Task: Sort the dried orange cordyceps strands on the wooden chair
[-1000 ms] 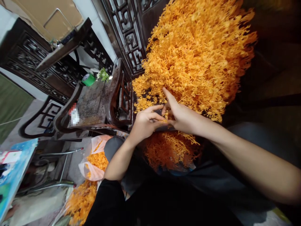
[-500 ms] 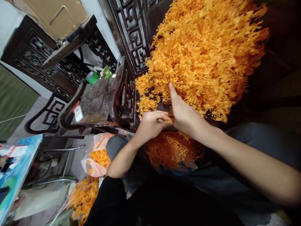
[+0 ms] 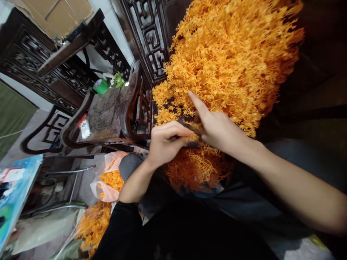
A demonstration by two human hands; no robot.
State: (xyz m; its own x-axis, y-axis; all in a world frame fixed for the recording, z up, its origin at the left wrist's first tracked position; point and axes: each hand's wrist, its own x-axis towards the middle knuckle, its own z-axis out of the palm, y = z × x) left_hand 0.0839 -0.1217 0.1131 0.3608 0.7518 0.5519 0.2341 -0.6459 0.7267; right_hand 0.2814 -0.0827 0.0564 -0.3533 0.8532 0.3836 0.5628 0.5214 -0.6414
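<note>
A large heap of orange, branching plastic-like pieces [image 3: 230,61] fills the upper right of the head view. In front of it my left hand [image 3: 168,142] pinches a small orange piece [image 3: 192,137] between thumb and fingertips. Just right of that, my right hand [image 3: 214,126] has its index finger stretched toward the heap, while its other fingers curl by a thin orange strand; their tips are partly hidden. Small loose orange pieces [image 3: 165,115] lie on the dark wood left of the heap. More orange pieces [image 3: 197,166] sit below my hands, near my lap.
A carved wooden chair [image 3: 108,112] at the left bears a green tape roll [image 3: 101,86], a green sprig [image 3: 118,81] and a white packet [image 3: 85,129]. A pinkish bag [image 3: 110,193] of orange pieces is lower left, above another orange pile [image 3: 93,225]. A blue table [image 3: 25,187] stands far left.
My hands have moved slightly apart, the left one leftward. More of the orange piece and a strand now show between them. The whole view has shifted a little.
</note>
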